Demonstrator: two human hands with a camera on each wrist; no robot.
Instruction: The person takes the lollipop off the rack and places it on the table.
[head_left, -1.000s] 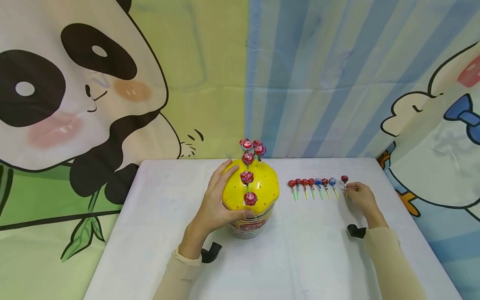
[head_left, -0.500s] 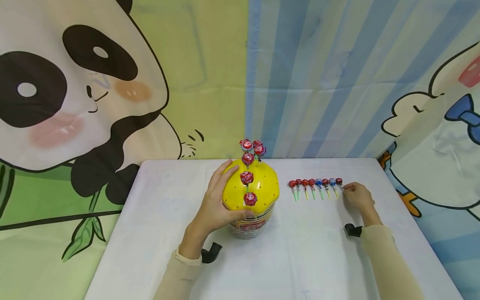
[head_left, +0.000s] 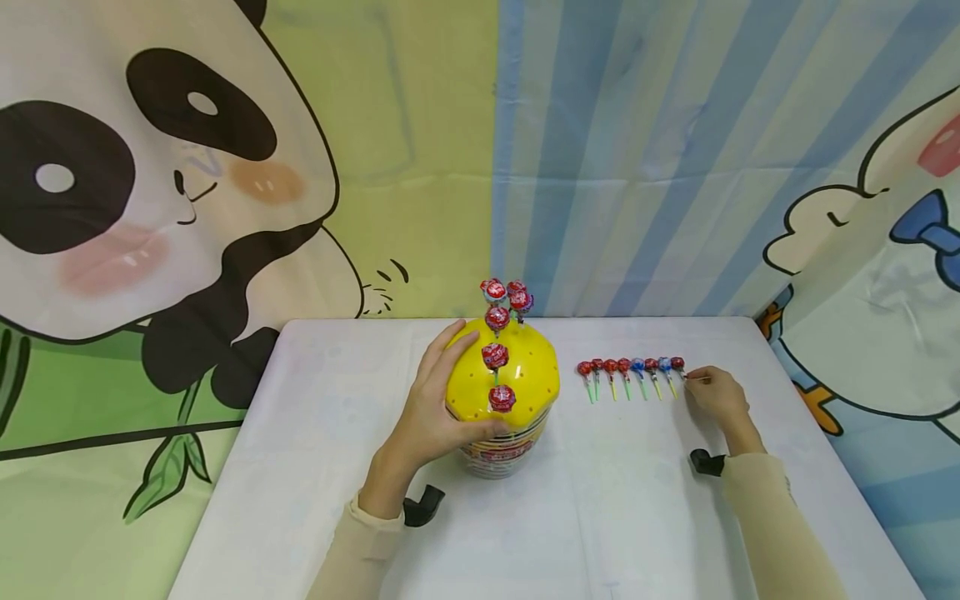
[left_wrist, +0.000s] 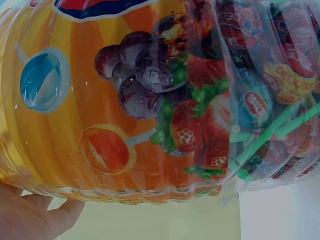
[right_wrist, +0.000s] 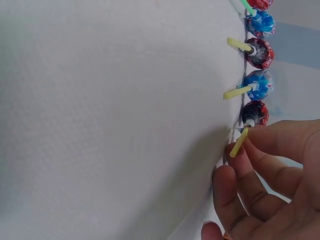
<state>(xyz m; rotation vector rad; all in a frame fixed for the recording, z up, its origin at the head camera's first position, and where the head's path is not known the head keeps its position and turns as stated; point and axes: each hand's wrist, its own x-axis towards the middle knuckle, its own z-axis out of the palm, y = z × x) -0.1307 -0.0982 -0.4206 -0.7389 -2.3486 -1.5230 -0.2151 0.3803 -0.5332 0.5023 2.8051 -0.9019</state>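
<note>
My left hand grips the side of a clear candy jar, thumb at the front and fingers round its yellow lid. Several red-wrapped lollipops stand upright in the lid's holes. The left wrist view shows the jar's printed label and lollipops inside. At the right, my right hand pinches the yellow stick of a dark red lollipop between thumb and finger. This lollipop is at the right end of a row, beside a blue one.
Several more red and blue lollipops lie in the row on the white table, sticks toward me. A cartoon-printed curtain hangs behind the table. Black bands show at both wrists.
My right hand has moved slightly left, bringing its lollipop from apart to close beside the row's right end. In the last half second it has barely moved. The left hand stays on the jar.
</note>
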